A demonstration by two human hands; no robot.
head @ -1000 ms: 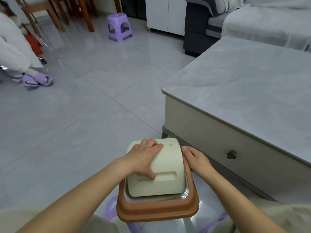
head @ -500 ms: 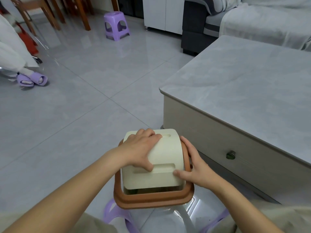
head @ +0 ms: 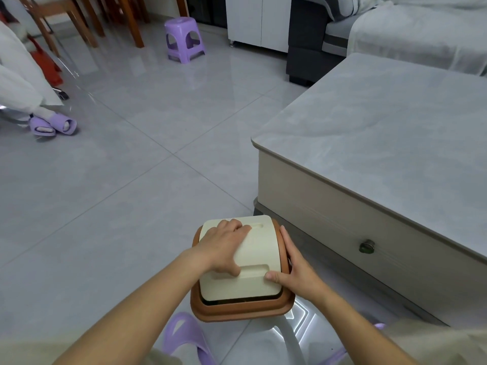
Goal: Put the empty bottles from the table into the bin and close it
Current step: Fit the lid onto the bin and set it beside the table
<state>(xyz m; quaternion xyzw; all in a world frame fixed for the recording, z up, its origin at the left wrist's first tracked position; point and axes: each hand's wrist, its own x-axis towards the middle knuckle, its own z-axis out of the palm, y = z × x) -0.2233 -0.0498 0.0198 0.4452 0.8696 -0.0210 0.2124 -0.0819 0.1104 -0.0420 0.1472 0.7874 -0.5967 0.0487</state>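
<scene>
The bin (head: 238, 310) stands on the floor between my feet, with a brown rim and a cream swing lid (head: 257, 255). My left hand (head: 224, 247) lies flat on top of the lid, fingers spread, thumb at the lid's recessed grip. My right hand (head: 296, 270) rests along the lid's right side, thumb on its front corner. A dark slit shows under the lid's near edge. No bottles are visible; the grey table top (head: 382, 133) shows bare stone.
The low table (head: 329, 222) with a drawer knob (head: 366, 246) stands right of the bin. My purple slippers (head: 184, 335) flank the bin. A purple stool (head: 184, 39), chair legs and another person's slippered feet (head: 51, 125) lie far left; a sofa (head: 395, 30) behind the table.
My right hand slid from the bin's right rim onto the lid's front corner. The lid has come down lower over the rim. The view tilted slightly.
</scene>
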